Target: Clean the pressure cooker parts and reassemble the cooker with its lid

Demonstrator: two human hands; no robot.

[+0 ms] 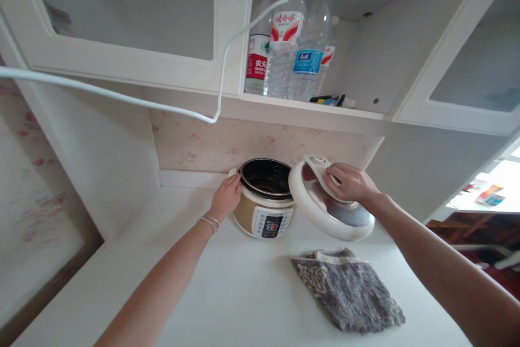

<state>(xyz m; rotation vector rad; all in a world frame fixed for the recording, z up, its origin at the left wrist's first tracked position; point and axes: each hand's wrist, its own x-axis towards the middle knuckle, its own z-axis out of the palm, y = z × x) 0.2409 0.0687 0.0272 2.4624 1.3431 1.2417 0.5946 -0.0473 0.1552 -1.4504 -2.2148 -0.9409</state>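
An electric pressure cooker with a control panel on its front stands on the white counter, its dark inner pot exposed. My right hand is closed round the handle of the cooker's lid, which it holds tilted beside the pot's right side. My left hand, with bracelets at the wrist, rests against the cooker's upper left rim; its fingertips are partly hidden there, and whether they grip the rim is hard to make out. A folded grey patterned cloth lies in front, to the right.
Several plastic bottles stand on the open cabinet shelf above. A white cable hangs across the view in front of the cabinets. Cabinet doors with glass panels are at both sides. The white counter spreads below.
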